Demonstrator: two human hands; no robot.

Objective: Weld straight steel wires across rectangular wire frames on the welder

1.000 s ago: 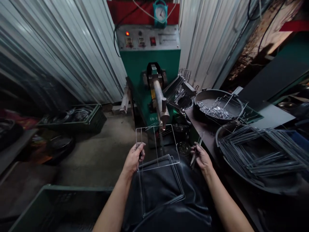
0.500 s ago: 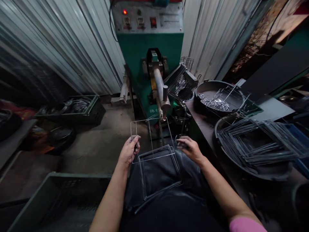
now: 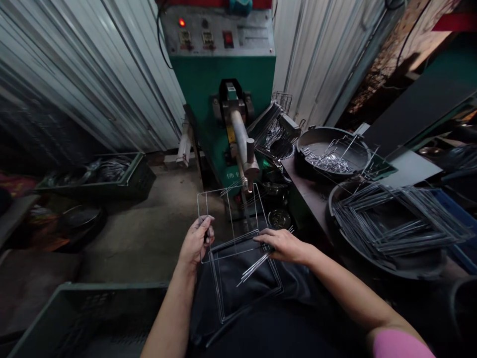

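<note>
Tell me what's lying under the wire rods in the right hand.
Under the wire rods in the right hand, rectangular wire frames rest on a dark apron over the lap. How many frames are stacked is unclear; the apron hides everything beneath.

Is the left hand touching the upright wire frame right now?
Touching. The head view shows the left hand with its fingers closed around the left edge of the upright wire frame, holding it up in front of the green machine.

bench: pan of wire pins | basin of wire frames
</note>
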